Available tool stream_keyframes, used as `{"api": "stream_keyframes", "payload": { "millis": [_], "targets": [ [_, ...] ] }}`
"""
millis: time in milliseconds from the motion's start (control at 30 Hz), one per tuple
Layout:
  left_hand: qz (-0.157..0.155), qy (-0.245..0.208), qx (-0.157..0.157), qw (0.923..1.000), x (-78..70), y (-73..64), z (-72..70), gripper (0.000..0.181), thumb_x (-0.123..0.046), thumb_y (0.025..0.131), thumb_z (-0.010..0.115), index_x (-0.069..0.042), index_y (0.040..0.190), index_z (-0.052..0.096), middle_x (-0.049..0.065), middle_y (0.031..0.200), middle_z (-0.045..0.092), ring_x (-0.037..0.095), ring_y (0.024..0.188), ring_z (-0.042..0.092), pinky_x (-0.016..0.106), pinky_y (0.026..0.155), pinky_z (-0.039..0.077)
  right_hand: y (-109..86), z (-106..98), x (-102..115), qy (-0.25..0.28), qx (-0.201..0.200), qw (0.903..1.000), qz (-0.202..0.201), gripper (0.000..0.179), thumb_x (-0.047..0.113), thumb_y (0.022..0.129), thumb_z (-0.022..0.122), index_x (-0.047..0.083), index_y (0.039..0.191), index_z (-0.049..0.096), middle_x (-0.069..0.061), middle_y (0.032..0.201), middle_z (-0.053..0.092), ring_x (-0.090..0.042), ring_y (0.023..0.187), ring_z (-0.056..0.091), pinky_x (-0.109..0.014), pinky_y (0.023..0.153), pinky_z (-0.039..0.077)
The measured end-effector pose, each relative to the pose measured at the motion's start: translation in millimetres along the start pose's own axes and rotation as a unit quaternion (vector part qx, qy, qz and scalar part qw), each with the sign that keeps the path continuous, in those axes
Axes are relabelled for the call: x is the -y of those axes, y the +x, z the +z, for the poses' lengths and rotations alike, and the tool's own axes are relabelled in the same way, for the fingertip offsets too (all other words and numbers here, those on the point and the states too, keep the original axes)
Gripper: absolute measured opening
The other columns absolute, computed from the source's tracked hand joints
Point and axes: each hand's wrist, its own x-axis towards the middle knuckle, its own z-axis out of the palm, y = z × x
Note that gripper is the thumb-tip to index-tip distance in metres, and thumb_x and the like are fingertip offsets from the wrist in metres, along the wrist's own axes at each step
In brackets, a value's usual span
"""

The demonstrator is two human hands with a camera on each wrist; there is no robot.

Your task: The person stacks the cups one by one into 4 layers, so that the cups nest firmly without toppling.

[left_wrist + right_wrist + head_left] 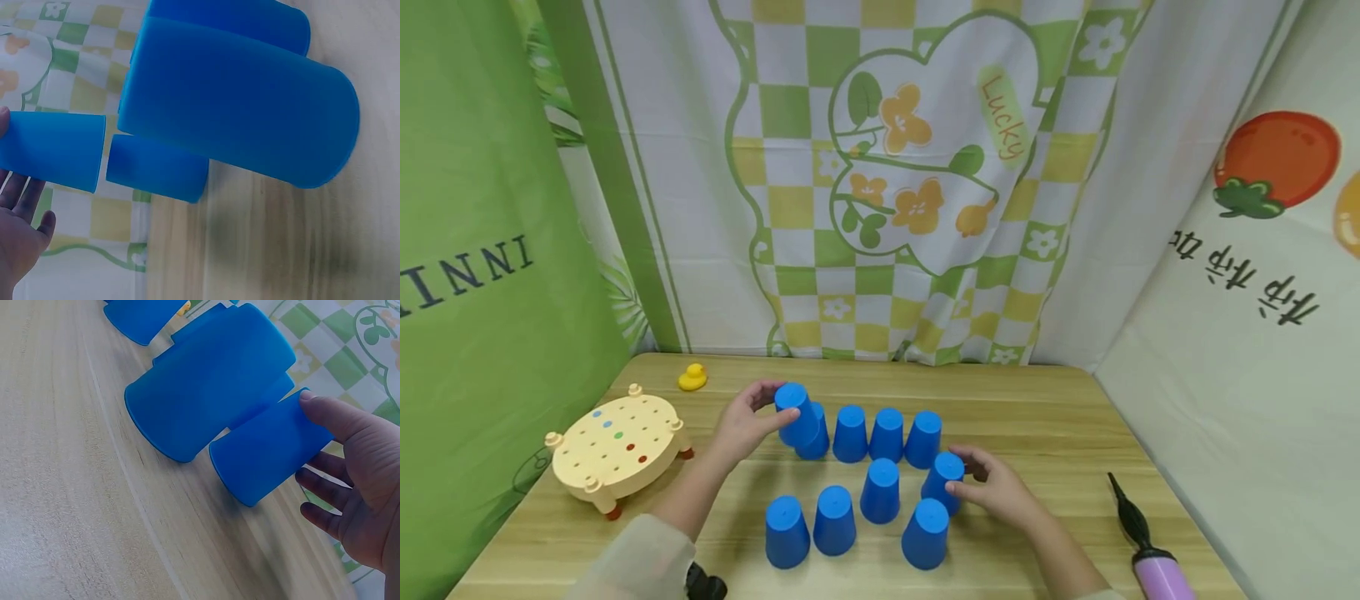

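Upside-down blue plastic cups stand in two loose groups on the wooden table. At the back row's left end, my left hand [748, 425] holds a blue cup [793, 408] between thumb and fingers, partly covering the cup behind it [822, 433]. The left wrist view shows this held cup [50, 150] raised, with a gap to a standing cup [156, 169]. At the right, my right hand [1000, 487] grips another blue cup [945, 477], thumb on its near side. That cup [269, 450] is tilted in the right wrist view; whether it touches the table I cannot tell.
Several more cups [887, 433] line the back, others [835, 521] stand nearer me. A cream pegged stool-like board [617, 446] and a yellow rubber duck [693, 377] are at left. A purple-and-black hand pump [1150, 542] lies at right. Printed curtains [895, 317] surround the table.
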Motion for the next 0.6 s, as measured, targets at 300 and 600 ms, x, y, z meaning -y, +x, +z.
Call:
{"api": "stream_keyframes", "payload": {
  "millis": [300, 600],
  "targets": [
    [0.004, -0.014, 0.003, 0.9999, -11.5, 18.4, 14.3, 0.059, -0.033, 0.085, 0.076, -0.008, 0.133, 0.053, 0.015, 0.136, 0.057, 0.035, 0.134, 0.047, 0.056, 0.108, 0.042, 0.0, 1, 0, -0.006, -0.005, 1.0000, 0.005, 0.056, 0.026, 0.087, 0.075, 0.006, 0.135, 0.055, -0.013, 0.127, 0.062, -0.028, 0.115, 0.059, -0.050, 0.101, 0.049],
    [0.015, -0.027, -0.002, 0.9995, -14.1, 36.3, 28.7, 0.056, -0.028, 0.086, 0.076, -0.007, 0.133, 0.054, 0.017, 0.134, 0.059, 0.036, 0.132, 0.050, 0.054, 0.107, 0.044, 0.3, 2, -1, -0.001, -0.006, 1.0000, 0.004, 0.057, 0.026, 0.086, 0.076, 0.005, 0.135, 0.054, -0.013, 0.128, 0.062, -0.028, 0.115, 0.060, -0.050, 0.100, 0.049]
  ]
}}
